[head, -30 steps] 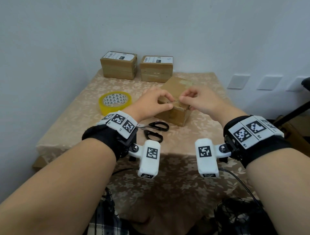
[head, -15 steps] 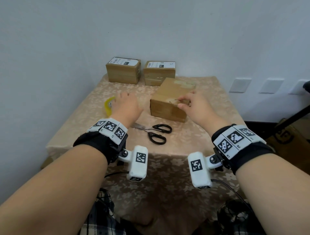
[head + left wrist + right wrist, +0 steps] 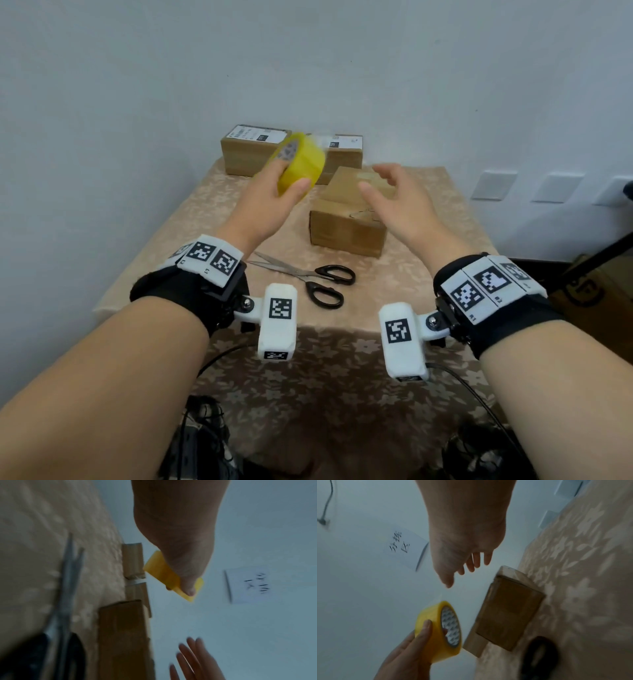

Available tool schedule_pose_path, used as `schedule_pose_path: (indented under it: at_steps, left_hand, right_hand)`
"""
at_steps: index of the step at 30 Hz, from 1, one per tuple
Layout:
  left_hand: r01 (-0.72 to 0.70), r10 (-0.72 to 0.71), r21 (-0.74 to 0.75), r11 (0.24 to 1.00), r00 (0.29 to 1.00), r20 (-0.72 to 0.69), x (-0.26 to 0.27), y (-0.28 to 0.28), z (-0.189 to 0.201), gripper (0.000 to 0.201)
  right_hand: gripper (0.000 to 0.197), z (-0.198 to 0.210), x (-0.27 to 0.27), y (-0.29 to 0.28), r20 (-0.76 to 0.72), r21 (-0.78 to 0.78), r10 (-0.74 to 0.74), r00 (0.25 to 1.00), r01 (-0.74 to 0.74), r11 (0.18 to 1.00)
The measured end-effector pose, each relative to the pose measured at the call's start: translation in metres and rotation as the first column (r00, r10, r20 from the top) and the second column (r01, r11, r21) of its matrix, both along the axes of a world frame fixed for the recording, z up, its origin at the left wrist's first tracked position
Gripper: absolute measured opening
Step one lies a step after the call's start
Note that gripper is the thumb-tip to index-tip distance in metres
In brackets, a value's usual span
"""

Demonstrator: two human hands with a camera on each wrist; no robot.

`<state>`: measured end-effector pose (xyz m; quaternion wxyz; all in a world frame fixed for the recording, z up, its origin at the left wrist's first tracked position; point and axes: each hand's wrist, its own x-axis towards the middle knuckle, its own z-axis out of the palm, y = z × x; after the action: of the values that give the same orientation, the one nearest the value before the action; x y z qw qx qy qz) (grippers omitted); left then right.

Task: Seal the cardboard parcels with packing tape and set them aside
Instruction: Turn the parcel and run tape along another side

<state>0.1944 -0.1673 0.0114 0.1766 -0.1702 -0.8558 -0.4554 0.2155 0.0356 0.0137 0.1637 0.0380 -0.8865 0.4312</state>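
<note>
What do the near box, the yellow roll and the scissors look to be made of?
Near box: brown cardboard, matte, with a glossy strip on top, probably clear tape. Yellow roll held in the left hand: translucent yellowish plastic tape wound on a printed core, likely card. Scissors: bare grey metal blades, glossy black handles, apparently plastic.

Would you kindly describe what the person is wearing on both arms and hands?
Both forearms are bare, with no sleeves. Each wrist carries a black strap topped by white blocks printed with black square codes. A white boxy camera, also coded, hangs below each wrist, trailing a thin black cable. The hands are ungloved.
</note>
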Motion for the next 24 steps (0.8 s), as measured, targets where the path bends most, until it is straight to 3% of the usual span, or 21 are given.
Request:
schedule_pose_path:
  at_steps: [3,7,9,13,16,21,24]
  left_hand:
    - [0.117,-0.118,0.130,0.985,0.993,-0.002,0.014,0.018,0.016,0.017]
    - [0.193,-0.210,0.182,0.964,0.975,0.078,0.026,0.031,0.020,0.021]
    - [0.213,-0.233,0.188,0.959,0.969,0.086,0.030,0.035,0.021,0.018]
    - [0.232,-0.258,0.223,0.947,0.961,0.099,0.035,0.041,0.023,0.024]
    - [0.251,-0.280,0.207,0.946,0.952,0.124,0.038,0.044,0.022,0.015]
    - [0.273,-0.303,0.171,0.947,0.935,0.185,0.041,0.047,0.023,0.009]
    - [0.274,-0.304,0.161,0.948,0.929,0.212,0.042,0.049,0.023,0.011]
  right_hand:
    - [0.050,0.013,0.004,-0.004,0.038,-0.297,0.082,0.996,-0.067,0.953]
    - [0.021,0.021,0.013,-0.008,0.084,-0.425,0.155,0.984,-0.105,0.899]
    - [0.019,0.024,0.016,-0.008,0.069,-0.490,0.135,0.988,-0.084,0.868]
    - [0.020,0.030,0.020,-0.003,0.088,-0.580,0.139,0.986,-0.063,0.812]
    - [0.025,0.031,0.021,0.003,0.089,-0.632,0.099,0.991,-0.021,0.775]
    - [0.010,0.028,0.019,0.011,0.098,-0.621,0.078,0.992,0.000,0.783]
    - [0.014,0.025,0.016,0.013,0.083,-0.567,0.048,0.995,0.008,0.824]
